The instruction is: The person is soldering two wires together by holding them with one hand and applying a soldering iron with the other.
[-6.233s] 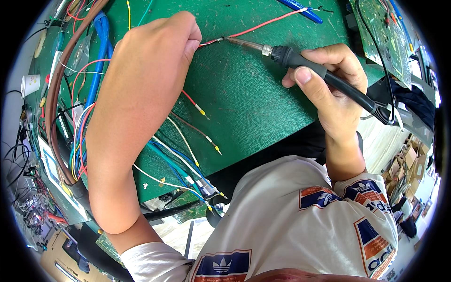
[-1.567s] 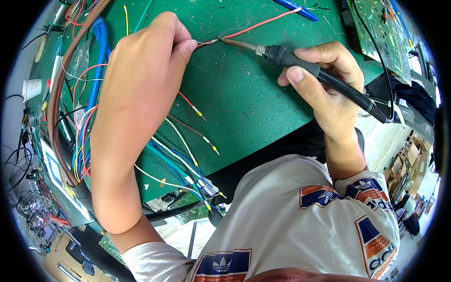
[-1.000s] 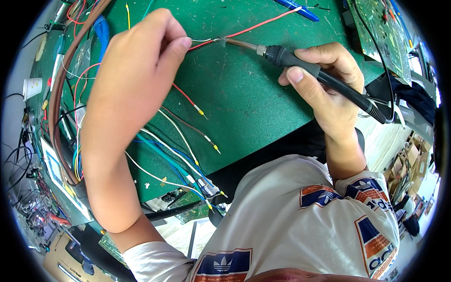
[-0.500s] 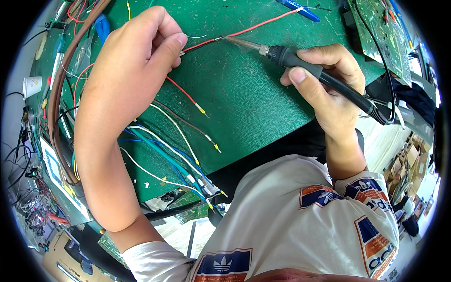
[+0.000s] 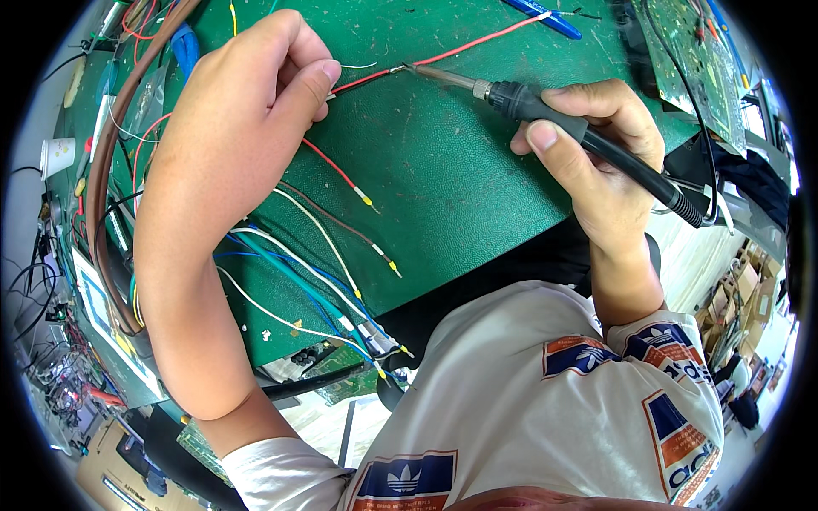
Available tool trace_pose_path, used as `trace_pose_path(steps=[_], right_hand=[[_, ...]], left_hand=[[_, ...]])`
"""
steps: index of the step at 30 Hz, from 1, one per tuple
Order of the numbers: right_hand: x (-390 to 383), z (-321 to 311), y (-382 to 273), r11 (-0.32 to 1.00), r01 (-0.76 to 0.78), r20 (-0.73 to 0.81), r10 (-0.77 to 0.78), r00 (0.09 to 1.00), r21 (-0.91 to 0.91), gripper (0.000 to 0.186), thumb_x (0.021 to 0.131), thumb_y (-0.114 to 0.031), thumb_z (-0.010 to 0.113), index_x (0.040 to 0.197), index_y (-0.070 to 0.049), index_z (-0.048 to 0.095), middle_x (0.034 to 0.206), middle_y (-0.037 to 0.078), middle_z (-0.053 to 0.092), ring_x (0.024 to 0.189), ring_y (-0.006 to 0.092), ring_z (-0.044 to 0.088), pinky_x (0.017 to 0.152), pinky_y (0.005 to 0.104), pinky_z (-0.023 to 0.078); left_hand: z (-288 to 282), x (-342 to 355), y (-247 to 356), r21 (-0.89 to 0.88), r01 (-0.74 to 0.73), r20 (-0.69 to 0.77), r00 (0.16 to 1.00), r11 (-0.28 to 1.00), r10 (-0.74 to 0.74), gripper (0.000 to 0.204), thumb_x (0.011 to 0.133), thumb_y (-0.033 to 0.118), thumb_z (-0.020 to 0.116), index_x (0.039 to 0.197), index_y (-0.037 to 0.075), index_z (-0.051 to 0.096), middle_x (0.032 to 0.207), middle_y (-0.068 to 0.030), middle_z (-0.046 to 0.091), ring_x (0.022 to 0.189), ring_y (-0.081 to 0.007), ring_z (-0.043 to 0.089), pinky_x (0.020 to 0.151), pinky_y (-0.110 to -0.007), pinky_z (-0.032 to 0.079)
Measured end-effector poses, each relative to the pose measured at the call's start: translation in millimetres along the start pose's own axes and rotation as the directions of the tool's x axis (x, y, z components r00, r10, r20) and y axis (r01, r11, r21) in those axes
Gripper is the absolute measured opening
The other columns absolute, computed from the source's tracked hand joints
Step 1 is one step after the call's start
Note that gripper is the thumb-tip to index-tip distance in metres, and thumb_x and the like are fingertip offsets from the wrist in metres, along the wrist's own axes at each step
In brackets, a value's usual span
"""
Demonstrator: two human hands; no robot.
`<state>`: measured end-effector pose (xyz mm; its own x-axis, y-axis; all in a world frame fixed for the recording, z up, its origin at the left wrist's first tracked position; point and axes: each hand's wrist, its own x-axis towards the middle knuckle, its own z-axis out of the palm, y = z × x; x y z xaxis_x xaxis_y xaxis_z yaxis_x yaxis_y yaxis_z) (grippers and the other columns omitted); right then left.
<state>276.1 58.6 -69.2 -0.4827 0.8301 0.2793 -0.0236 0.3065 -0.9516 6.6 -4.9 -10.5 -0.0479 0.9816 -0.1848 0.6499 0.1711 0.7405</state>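
A soldering iron (image 5: 554, 115) with a dark grip is held in my right hand (image 5: 609, 149), fingers closed around the handle. Its tip points left and rests at or very near a bare, silvery splice (image 5: 398, 68) in a red wire (image 5: 486, 53). My left hand (image 5: 247, 102) is closed in a pinch, with a thin strand of solder wire (image 5: 358, 66) poking out toward the splice. The red wire's left part passes at those fingertips; whether they grip it too is hidden. Below the hand lies another red wire (image 5: 334, 165) with a yellow ferrule.
White, brown, blue and green wires (image 5: 324, 264) with ferrules spread toward the near edge of the green mat (image 5: 477, 230). A blue tool (image 5: 558, 24) lies at the far side, under the red wire's end. Circuit boards (image 5: 694, 68) stand at right, and a thick brown cable (image 5: 102, 187) runs along the left.
The soldering iron and my right hand have shifted very slightly to the right. My left hand and the solder wire look nearly unmoved.
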Motion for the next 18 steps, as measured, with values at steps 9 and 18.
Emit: trace_pose_path(steps=[9,18], right_hand=[[1.1,-0.8,1.8,0.998,0.052,0.000,-0.052,0.999,-0.026,0.022,0.083,0.001,0.080,0.100,0.001,0.066,0.092,0.008,0.072,0.080,0.0076,0.066,0.068,0.0195,0.051],[1.8,-2.4,2.6,0.997,0.039,0.002,-0.040,0.999,0.068,0.022,0.084,0.002,0.079,0.101,0.002,0.065,0.091,0.009,0.071,0.079,0.0095,0.067,0.067,0.0202,0.052]], left_hand=[[-0.3,-0.3,2.8,-0.001,0.030,-0.021,0.999,1.000,-0.030,0.011,0.102,0.012,0.053,0.096,0.003,0.054,0.085,-0.0017,0.057,0.081,-0.0103,0.061,0.073,-0.025,0.050],[-0.2,-1.9,5.0,0.006,-0.035,-0.041,0.999,0.999,0.035,0.010,0.104,0.011,0.051,0.106,0.002,0.053,0.095,-0.0022,0.056,0.081,-0.0117,0.063,0.072,-0.026,0.052]])
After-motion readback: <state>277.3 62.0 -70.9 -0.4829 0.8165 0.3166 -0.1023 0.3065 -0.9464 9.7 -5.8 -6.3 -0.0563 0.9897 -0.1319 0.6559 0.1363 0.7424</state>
